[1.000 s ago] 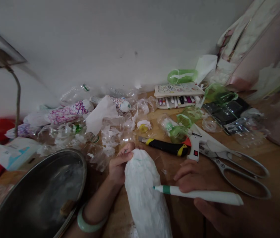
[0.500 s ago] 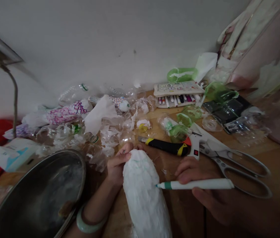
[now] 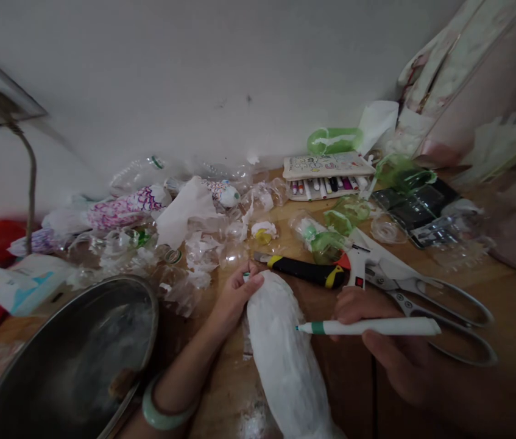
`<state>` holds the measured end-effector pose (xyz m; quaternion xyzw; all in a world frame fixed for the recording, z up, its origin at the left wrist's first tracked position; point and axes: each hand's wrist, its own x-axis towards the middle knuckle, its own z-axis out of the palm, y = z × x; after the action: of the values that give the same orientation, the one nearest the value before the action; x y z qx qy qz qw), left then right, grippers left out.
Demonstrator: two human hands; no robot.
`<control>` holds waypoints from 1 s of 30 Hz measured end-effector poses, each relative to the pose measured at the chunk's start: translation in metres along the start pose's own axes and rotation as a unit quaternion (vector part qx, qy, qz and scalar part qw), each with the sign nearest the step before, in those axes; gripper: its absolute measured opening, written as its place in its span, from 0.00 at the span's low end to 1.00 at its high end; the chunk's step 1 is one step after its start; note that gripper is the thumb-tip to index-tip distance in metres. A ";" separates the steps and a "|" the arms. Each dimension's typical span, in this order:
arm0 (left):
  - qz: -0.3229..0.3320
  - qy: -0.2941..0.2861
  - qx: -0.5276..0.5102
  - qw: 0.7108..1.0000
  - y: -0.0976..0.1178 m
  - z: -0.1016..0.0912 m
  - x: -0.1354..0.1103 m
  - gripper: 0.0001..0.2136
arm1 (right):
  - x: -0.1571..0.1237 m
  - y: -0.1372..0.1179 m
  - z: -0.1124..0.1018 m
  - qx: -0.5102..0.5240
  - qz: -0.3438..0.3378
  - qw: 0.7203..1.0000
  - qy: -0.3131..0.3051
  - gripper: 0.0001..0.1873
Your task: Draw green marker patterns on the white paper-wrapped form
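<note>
A long white paper-wrapped form (image 3: 282, 350) lies on the wooden table (image 3: 504, 286) in front of me. My left hand (image 3: 234, 299), with a pale green bangle on its wrist, grips the far tip of the form with bent fingers. My right hand (image 3: 385, 353) is closed round a white marker with a green band (image 3: 367, 327). The marker's tip points left and hovers right beside the form's right flank.
A yellow-black utility knife (image 3: 307, 271), a white glue gun (image 3: 358, 268) and big scissors (image 3: 435, 299) lie just beyond my hands. A metal bowl (image 3: 70, 353) sits at the left. Cut clear and green plastic bottles, a marker set (image 3: 326, 177) and tissue litter the back.
The white form has swung, its far tip shifting right and its near end further right. My left hand moved with the tip. The marker rose slightly and stays level.
</note>
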<state>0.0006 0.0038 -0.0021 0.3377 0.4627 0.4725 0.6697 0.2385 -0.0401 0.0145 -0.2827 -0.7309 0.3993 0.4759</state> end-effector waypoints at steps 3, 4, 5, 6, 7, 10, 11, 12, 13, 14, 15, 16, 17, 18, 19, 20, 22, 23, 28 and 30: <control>-0.009 0.002 0.033 0.999 -0.003 0.000 0.000 0.23 | 0.000 -0.002 0.003 0.000 -0.011 1.000 -0.012 0.11; -0.012 0.003 0.040 0.999 -0.003 0.001 0.000 0.23 | 0.000 -0.003 0.005 0.002 -0.014 1.000 -0.013 0.11; -0.013 0.004 0.045 0.999 -0.002 0.001 -0.001 0.23 | -0.001 -0.003 0.008 0.004 -0.018 1.000 -0.014 0.11; -0.014 0.005 0.049 0.999 -0.002 0.002 -0.001 0.23 | -0.001 -0.003 0.012 0.005 -0.026 1.000 -0.009 0.11; -0.015 0.005 0.052 0.999 -0.002 0.002 -0.001 0.24 | -0.002 -0.002 0.015 0.005 -0.035 0.999 -0.005 0.11; -0.014 0.009 0.060 0.998 -0.001 0.003 -0.001 0.24 | -0.005 -0.001 0.023 -0.003 -0.060 0.998 0.019 0.12; -0.015 0.010 0.063 0.998 -0.001 0.003 0.000 0.25 | -0.004 0.000 0.023 -0.008 -0.058 0.998 0.024 0.12; -0.015 0.010 0.065 0.998 0.000 0.003 0.000 0.25 | -0.004 -0.001 0.022 -0.013 -0.051 0.998 0.021 0.12; -0.017 0.010 0.067 0.998 0.000 0.003 0.000 0.26 | -0.003 -0.002 0.020 -0.018 -0.042 0.999 0.017 0.11; -0.017 0.010 0.069 0.997 0.000 0.003 0.000 0.26 | -0.001 -0.002 0.016 -0.025 -0.035 0.999 0.012 0.10; -0.018 0.010 0.070 0.997 0.000 0.003 0.000 0.26 | 0.000 -0.003 0.013 -0.032 -0.029 0.999 0.003 0.09; -0.018 0.010 0.071 0.997 0.000 0.003 0.000 0.26 | 0.002 -0.004 0.009 -0.038 -0.024 0.999 -0.007 0.09; -0.018 0.010 0.071 0.997 0.001 0.003 0.000 0.26 | 0.003 -0.005 0.006 -0.040 -0.021 0.999 -0.011 0.08; -0.018 0.009 0.071 0.997 0.001 0.003 0.000 0.26 | 0.004 -0.006 0.004 -0.040 -0.018 0.999 -0.014 0.08; -0.018 0.008 0.070 0.997 0.001 0.003 -0.001 0.26 | 0.004 -0.005 0.003 -0.039 -0.014 0.999 -0.019 0.08; -0.018 0.006 0.070 0.997 0.001 0.003 -0.001 0.25 | 0.004 -0.005 0.003 -0.037 -0.012 0.999 -0.023 0.08; -0.017 0.003 0.070 0.997 0.002 0.003 -0.001 0.25 | 0.004 -0.002 0.004 -0.036 -0.015 0.999 -0.021 0.08; -0.018 0.001 0.069 0.997 0.002 0.003 0.000 0.25 | 0.003 0.000 0.005 -0.041 -0.016 0.999 -0.020 0.08; -0.021 -0.006 0.062 0.998 0.003 0.002 0.000 0.25 | 0.002 0.010 0.002 -0.048 -0.004 0.999 0.008 0.07; -0.023 -0.007 0.058 0.998 0.003 0.002 -0.001 0.25 | 0.003 0.010 0.000 -0.022 0.007 1.000 0.010 0.08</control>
<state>0.0011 0.0038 0.0018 0.3687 0.4920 0.4268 0.6632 0.2374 -0.0329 0.0074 -0.3016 -0.7328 0.3839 0.4741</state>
